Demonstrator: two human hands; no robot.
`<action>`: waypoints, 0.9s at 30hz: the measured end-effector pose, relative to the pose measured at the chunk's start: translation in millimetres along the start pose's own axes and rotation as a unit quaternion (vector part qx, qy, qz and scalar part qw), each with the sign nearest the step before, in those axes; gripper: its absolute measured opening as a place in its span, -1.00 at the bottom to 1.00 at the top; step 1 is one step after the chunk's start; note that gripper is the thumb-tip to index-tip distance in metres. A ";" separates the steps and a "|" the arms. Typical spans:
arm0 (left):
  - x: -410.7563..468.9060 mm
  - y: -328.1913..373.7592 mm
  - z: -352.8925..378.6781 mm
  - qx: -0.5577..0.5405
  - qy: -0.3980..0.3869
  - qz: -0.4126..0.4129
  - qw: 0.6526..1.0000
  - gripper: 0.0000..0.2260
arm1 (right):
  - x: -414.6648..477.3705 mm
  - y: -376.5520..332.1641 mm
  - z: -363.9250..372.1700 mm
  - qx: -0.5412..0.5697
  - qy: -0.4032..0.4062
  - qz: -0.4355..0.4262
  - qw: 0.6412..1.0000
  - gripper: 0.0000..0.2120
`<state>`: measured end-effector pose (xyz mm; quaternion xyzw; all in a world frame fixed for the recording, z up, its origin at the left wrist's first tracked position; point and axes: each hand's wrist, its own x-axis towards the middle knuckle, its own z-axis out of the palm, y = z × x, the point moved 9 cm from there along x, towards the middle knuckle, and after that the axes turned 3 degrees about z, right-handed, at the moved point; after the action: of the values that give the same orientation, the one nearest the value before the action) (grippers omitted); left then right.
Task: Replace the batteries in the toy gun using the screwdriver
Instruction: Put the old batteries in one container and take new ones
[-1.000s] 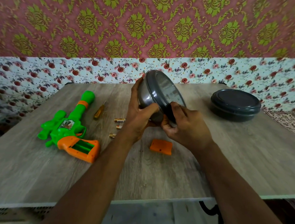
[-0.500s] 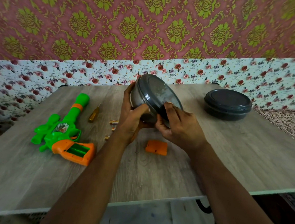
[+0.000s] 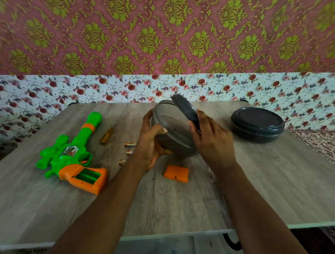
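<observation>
My left hand [image 3: 150,143] grips a round steel container [image 3: 172,134], tilted above the table's middle. My right hand [image 3: 210,140] holds its dark grey lid [image 3: 184,110], lifted off the rim. The green and orange toy gun [image 3: 71,153] lies at the left with its battery bay open in the orange grip. A screwdriver [image 3: 107,134] with an amber handle lies beside the barrel. Three small batteries [image 3: 130,144] are scattered between the gun and my left hand. The orange battery cover [image 3: 176,173] lies below the container, a small screw [image 3: 154,177] next to it.
A second round container [image 3: 258,124] with a dark lid stands shut at the back right. The wooden table [image 3: 275,189] ends at a near edge just below my forearms. Floral fabric runs behind the table.
The lid was seated on the container before. Now my right hand has lifted it away from the rim, and the inside of the container shows.
</observation>
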<state>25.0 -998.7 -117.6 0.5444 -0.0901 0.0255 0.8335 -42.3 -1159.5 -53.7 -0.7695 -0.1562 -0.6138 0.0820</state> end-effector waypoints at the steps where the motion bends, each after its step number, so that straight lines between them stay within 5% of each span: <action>1: -0.4 -1.0 1.0 -0.003 0.008 -0.007 1.000 -0.35 | -1.5 0.6 3.3 0.009 -0.013 -0.001 1.000 -0.61; 15: 5.8 3.0 -30.5 0.019 0.139 -0.031 0.990 -0.46 | 12.2 31.2 11.9 0.045 -0.096 0.137 0.985 -0.66; 24: 9.2 -0.5 -44.6 0.076 0.172 -0.008 0.982 -0.74 | 39.0 59.1 127.6 -0.004 -0.377 0.072 0.923 -0.76; 27: 10.3 1.7 -52.9 0.112 0.201 0.000 0.973 -0.65 | 22.0 69.9 152.6 0.028 -0.457 0.074 0.886 -0.85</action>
<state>41.4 -950.3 -135.0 0.6182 0.0828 0.1445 0.7682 126.2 -1173.4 -63.3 -0.9715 -0.1359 -0.1815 0.0688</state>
